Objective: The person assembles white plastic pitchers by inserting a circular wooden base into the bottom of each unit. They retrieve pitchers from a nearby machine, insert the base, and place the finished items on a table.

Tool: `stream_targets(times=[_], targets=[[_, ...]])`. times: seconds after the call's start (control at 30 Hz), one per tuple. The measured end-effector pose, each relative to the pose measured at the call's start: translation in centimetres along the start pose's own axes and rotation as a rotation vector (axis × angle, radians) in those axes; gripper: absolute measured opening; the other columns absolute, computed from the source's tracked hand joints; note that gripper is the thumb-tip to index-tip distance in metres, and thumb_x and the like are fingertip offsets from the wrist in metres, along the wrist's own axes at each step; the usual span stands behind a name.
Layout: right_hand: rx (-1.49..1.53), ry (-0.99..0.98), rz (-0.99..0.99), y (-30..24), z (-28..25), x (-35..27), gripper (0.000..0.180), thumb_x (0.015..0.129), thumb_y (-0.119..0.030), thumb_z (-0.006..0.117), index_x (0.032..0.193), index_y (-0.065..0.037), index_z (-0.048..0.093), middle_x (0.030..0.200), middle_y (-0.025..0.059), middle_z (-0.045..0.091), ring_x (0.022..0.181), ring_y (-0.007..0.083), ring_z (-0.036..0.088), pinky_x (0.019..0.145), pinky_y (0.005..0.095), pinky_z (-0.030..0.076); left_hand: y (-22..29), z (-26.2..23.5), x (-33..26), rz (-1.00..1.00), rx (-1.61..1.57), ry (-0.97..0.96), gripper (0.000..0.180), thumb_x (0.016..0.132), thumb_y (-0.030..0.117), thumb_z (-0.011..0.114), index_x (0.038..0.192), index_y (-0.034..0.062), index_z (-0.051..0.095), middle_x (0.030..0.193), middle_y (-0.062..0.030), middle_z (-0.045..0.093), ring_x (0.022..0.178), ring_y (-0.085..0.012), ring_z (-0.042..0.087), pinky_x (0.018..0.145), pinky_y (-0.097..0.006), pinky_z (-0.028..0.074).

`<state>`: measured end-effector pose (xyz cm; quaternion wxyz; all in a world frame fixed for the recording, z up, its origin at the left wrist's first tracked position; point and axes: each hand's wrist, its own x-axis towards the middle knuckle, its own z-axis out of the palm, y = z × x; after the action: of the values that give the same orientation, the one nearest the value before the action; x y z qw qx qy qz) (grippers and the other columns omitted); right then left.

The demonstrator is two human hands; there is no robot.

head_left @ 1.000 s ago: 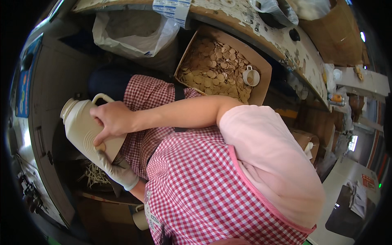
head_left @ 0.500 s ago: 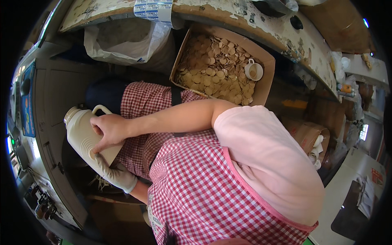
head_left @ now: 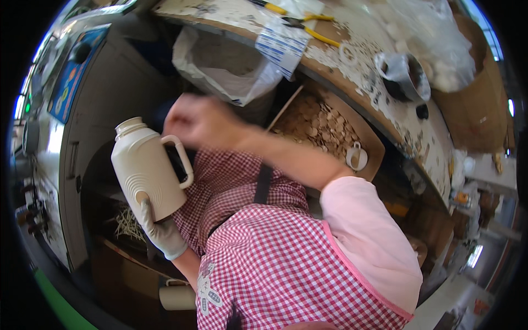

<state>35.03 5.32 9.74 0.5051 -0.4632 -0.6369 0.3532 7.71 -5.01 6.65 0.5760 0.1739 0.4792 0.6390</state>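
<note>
My left hand (head_left: pixel 164 234), in a pale glove, holds a cream plastic jug (head_left: pixel 140 165) from below. The jug leans slightly, its threaded neck (head_left: pixel 130 126) uncapped and pointing up, its handle (head_left: pixel 184 159) on the right. Raised concentric rings mark its side, with a small tan round spot (head_left: pixel 142 196) at their middle, just above the gloved thumb. I cannot tell whether that is a loose disc. My bare right hand (head_left: pixel 195 121) is raised above and right of the handle, apart from the jug. Motion smears its fingers, so what they hold, if anything, is unclear.
A cardboard box (head_left: pixel 377 148) of tan discs with a white cup (head_left: pixel 356 158) stands beyond my right forearm. A white bag (head_left: pixel 231 82) hangs open under the worn bench (head_left: pixel 352 69), which carries yellow-handled pliers (head_left: pixel 316 33). Another cream container (head_left: pixel 179 297) lies low at left.
My right hand has left the jug's side and swung up and right. The jug stands more upright in my left hand. The whole view has shifted, showing more of the bench.
</note>
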Motion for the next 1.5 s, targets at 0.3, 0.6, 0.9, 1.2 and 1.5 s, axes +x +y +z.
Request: stream_targets(times=[0.3, 0.6, 0.9, 1.2, 1.5], targets=[[-1.014, 0.191, 0.052, 7.3, -30.8, 8.7, 0.031, 0.097, -0.032, 0.07, 0.115, -0.007, 0.076, 0.103, 0.012, 0.078, 0.087, 0.0236, 0.074, 0.079, 0.0339, 0.056, -1.0, 0.5, -0.5, -0.22, -0.105, 0.017, 0.052, 0.101, 0.022, 0.066, 0.144, -0.0021, 0.053, 0.142, -0.0152, 0.058, 0.13, -0.0256, 0.058, 0.108, -0.047, 0.052], [-1.433, -0.16, 0.042, 13.6, -26.8, 23.1, 0.042, 0.094, -0.021, 0.059, 0.131, -0.002, 0.063, 0.117, 0.0215, 0.071, 0.104, 0.0377, 0.068, 0.09, 0.0466, 0.055, 0.0, 1.9, -0.8, -0.327, -0.239, -0.01, 0.043, 0.1, 0.014, 0.068, 0.14, 0.0032, 0.055, 0.13, -0.0086, 0.068, 0.116, -0.0176, 0.068, 0.094, -0.033, 0.061], [0.307, -0.489, 0.617, -4.0, -1.4, 0.9, 0.027, 0.108, -0.018, 0.052, 0.127, -0.001, 0.062, 0.081, -0.0001, 0.063, 0.054, 0.003, 0.052, 0.046, 0.0177, 0.039, 1.3, 3.1, -0.6, -0.387, -0.163, 0.083, 0.047, 0.1, 0.018, 0.069, 0.141, 0.0033, 0.053, 0.129, -0.0105, 0.067, 0.118, -0.0183, 0.068, 0.099, -0.034, 0.059], [-0.076, -0.513, 0.111, -4.4, 6.5, -4.5, 0.049, 0.102, -0.007, 0.059, 0.15, -0.016, 0.054, 0.095, 0.0159, 0.068, 0.076, 0.0317, 0.07, 0.068, 0.0386, 0.057, 1.3, 2.9, -1.2, -0.367, -0.249, 0.061, 0.043, 0.1, 0.018, 0.069, 0.138, 0.0047, 0.057, 0.128, -0.0077, 0.068, 0.114, -0.0165, 0.069, 0.098, -0.032, 0.059], [-0.156, -0.521, 0.049, -3.8, 6.3, -5.4, 0.048, 0.101, -0.007, 0.06, 0.149, -0.014, 0.055, 0.093, 0.0148, 0.068, 0.073, 0.0308, 0.07, 0.066, 0.0385, 0.057, 1.5, 3.1, -1.4, -0.364, -0.256, 0.062, 0.04, 0.1, 0.016, 0.069, 0.137, 0.0046, 0.058, 0.125, -0.0066, 0.07, 0.113, -0.0147, 0.069, 0.097, -0.03, 0.059]])
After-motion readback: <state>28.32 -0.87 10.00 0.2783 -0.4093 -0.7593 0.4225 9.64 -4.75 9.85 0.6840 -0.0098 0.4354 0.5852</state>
